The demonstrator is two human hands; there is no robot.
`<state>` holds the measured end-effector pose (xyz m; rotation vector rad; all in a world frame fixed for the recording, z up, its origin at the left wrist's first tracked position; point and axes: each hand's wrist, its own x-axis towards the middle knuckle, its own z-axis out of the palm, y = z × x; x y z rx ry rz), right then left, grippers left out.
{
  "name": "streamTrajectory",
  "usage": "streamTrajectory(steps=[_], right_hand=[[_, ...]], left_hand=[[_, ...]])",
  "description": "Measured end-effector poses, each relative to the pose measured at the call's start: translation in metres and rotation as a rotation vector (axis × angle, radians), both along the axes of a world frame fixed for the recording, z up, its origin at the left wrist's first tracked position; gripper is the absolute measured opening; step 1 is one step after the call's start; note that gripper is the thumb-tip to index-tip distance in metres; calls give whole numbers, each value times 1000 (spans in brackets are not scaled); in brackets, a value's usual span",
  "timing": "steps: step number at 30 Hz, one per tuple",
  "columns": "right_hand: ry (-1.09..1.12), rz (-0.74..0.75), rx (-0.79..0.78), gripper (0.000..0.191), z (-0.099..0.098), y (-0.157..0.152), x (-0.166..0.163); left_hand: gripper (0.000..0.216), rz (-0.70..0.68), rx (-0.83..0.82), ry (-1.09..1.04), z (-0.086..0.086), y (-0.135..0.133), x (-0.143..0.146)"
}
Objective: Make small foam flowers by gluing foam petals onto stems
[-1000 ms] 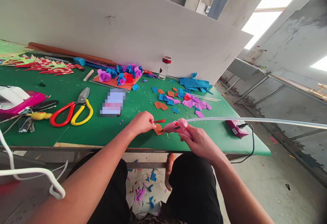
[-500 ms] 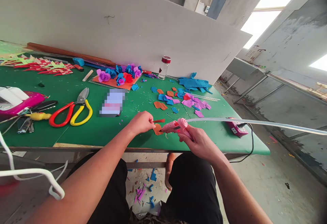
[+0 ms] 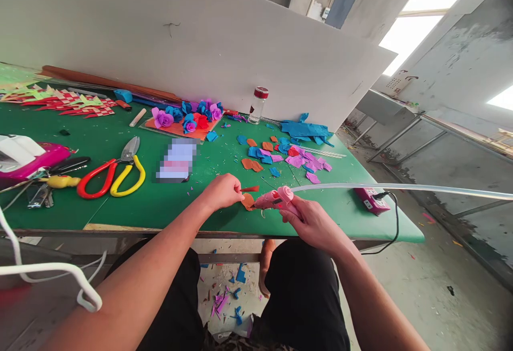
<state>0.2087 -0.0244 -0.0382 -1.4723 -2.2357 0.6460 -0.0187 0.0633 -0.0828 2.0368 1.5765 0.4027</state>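
Note:
My right hand is closed around a pink hot glue gun, and a long clear glue stick runs out of its back to the right. The gun's nozzle points left, at the edge of an orange paper petal. My left hand pinches at that petal's left side with its fingertips. A narrow rolled orange strip sticks out from the same fingers, just above the petal. Whether strip and petal are joined I cannot tell.
Loose blue, orange and purple petals lie beyond my hands. Paper flowers rest on an orange sheet by a lidded glass bottle. Left are a phone, red-and-yellow-handled scissors and a magenta device. A power strip sits right.
Almost nothing differs. The glue gun's nozzle stays at the petal, and both hands keep their holds with only a tiny shift.

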Motion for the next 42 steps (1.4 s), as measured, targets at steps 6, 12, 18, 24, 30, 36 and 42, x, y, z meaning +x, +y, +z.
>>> streamTrajectory(steps=[6, 12, 18, 24, 30, 36, 42], right_hand=[[-6, 7, 49, 30, -1, 1, 6], [-56, -28, 41, 33, -5, 1, 0], [10, 24, 38, 32, 1, 0, 5], [61, -60, -36, 34, 2, 1, 18], [422, -110, -341, 45, -5, 4, 33], [742, -173, -453, 38, -16, 9, 37], [917, -326, -433, 41, -12, 9, 46]], left_hand=[[13, 13, -23, -1, 0, 0, 0], [16, 3, -10, 14, 2, 0, 0], [16, 13, -19, -13, 2, -1, 0], [17, 18, -30, -54, 2, -1, 0], [25, 9, -69, -168, 1, 3, -3], [27, 109, -344, -525, 1, 2, -4], [34, 56, -418, -862, 6, -1, -3]])
